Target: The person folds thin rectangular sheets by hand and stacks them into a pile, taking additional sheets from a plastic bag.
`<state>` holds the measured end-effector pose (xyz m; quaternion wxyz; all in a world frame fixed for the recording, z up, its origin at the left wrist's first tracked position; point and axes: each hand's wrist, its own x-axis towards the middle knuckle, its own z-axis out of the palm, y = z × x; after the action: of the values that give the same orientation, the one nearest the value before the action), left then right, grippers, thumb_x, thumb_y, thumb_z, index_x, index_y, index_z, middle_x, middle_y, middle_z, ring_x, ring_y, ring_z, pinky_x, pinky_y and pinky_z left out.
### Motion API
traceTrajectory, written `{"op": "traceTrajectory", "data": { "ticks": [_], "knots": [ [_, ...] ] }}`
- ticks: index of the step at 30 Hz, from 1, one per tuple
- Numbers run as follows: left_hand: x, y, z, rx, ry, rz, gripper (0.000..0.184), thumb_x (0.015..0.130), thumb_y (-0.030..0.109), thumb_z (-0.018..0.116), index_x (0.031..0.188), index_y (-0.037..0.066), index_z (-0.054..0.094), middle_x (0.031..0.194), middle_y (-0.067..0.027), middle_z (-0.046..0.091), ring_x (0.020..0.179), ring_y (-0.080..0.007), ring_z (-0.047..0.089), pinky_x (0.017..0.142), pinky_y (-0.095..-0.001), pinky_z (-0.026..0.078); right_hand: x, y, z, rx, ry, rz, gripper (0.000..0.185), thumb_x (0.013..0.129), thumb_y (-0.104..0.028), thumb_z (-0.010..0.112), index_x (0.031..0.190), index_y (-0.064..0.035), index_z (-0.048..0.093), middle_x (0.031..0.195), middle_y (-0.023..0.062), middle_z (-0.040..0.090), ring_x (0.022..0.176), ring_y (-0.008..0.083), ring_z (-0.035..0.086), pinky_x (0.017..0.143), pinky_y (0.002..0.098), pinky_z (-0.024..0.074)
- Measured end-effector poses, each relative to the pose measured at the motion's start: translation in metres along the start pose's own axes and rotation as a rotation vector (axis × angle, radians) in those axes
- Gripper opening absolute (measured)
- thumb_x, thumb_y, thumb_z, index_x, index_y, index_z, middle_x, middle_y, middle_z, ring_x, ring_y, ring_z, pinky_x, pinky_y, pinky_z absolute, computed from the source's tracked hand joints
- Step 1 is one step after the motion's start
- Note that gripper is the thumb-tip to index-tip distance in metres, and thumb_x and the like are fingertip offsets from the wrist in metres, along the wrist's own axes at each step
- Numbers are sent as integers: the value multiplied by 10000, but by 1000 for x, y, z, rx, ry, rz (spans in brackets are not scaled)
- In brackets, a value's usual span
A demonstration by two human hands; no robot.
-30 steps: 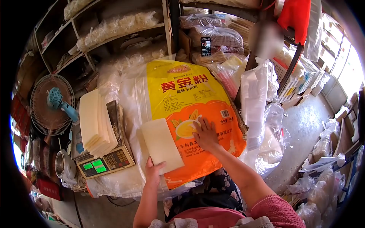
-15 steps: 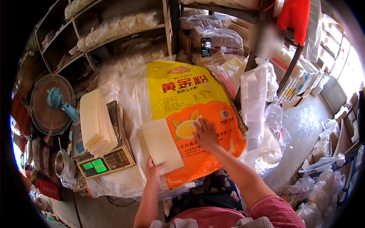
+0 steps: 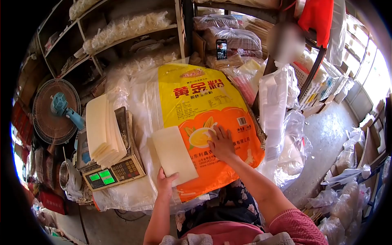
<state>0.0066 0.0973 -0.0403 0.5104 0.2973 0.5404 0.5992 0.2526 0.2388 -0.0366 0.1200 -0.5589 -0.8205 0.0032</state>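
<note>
Your left hand [image 3: 166, 184] has its grip clamped on the lower edge of the pale sheet [image 3: 174, 155], just below mid-frame, while your right hand [image 3: 222, 145], fingers apart, touches the printed sack [image 3: 185, 106].

And here's the top [image 3: 222, 232], a dusty pink, plain across the front! On its right comes the sleeve [image 3: 296, 224], pink too, knitted in a raised, textured pattern and cut short. Either side of the top, there's soft grey cloth [image 3: 188, 239]. Just beyond the top, a black layer [image 3: 220, 215], then dark trousers [image 3: 237, 197] scattered with pale pinkish flowers. Farther out, left hand [image 3: 165, 184] and right hand [image 3: 222, 143], both bare!
</note>
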Motion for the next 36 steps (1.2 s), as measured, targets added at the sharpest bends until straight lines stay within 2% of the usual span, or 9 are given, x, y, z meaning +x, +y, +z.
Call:
{"op": "traceTrajectory", "data": {
  "ticks": [5,12,14,18,24,28,33,35,36],
  "knots": [
    [-5,12,4,85,16,29,593,696,-89,608,1269,1,480,1169,-91,596,1078,-195,572,942,-315,443,2,-1,-5,102,21,9,470,975,-356,400,1390,-136,396,1490,112,302,1414,280,193,1128,505,160],
    [-11,162,-24,379,102,632,865,693,-2,617,1474,26,247,1476,-139,367,1331,-195,382,1092,-307,296,6,1,8,-21,4,-34,490,981,-366,382,1431,-177,346,1518,107,262,1421,278,177,1137,515,154],
    [-6,221,-41,189,144,671,920,674,83,742,1465,30,276,1411,-121,435,1220,-202,490,1006,-310,412,3,4,2,-30,-31,-35,485,1003,-379,344,1442,-175,324,1527,107,229,1425,281,150,1150,502,142],
    [19,292,-104,195,170,611,757,770,-32,622,1448,-13,285,1321,-138,516,1121,-201,563,956,-313,450,3,-2,-9,-42,-131,2,506,1017,-397,299,1465,-163,278,1546,96,170,1434,280,107,1172,480,106],
    [56,274,-156,50,179,301,744,772,-96,597,1443,-34,283,1337,-160,495,1159,-222,538,967,-307,430,4,-1,-7,-51,-142,16,511,1013,-399,300,1462,-156,288,1545,101,179,1433,283,114,1165,477,111],
    [60,270,-165,-20,189,309,714,773,-106,588,1431,-30,320,1330,-135,505,1155,-210,535,956,-305,430,1,-1,-7,15,-57,-22,498,1000,-381,330,1437,-142,333,1525,123,234,1424,287,149,1153,489,116],
    [61,270,-172,278,151,412,561,758,-23,632,1301,-15,489,1134,-84,627,1023,-156,590,868,-275,455,0,0,-4,56,-6,-18,485,1000,-372,331,1423,-135,351,1518,132,246,1424,279,154,1145,503,117],
    [70,263,-181,425,238,560,492,775,2,616,1258,3,528,1146,-91,612,1049,-164,573,896,-305,441,0,2,-1,41,-12,-13,484,1004,-368,323,1426,-133,344,1524,127,236,1426,277,151,1144,503,118],
    [82,253,-195,923,663,776,510,799,24,605,1297,16,495,1272,-133,538,1160,-230,519,962,-359,412,1,2,-1,36,-17,-20,483,1006,-365,318,1428,-133,341,1526,125,231,1427,275,150,1143,502,118]
  ]
}}
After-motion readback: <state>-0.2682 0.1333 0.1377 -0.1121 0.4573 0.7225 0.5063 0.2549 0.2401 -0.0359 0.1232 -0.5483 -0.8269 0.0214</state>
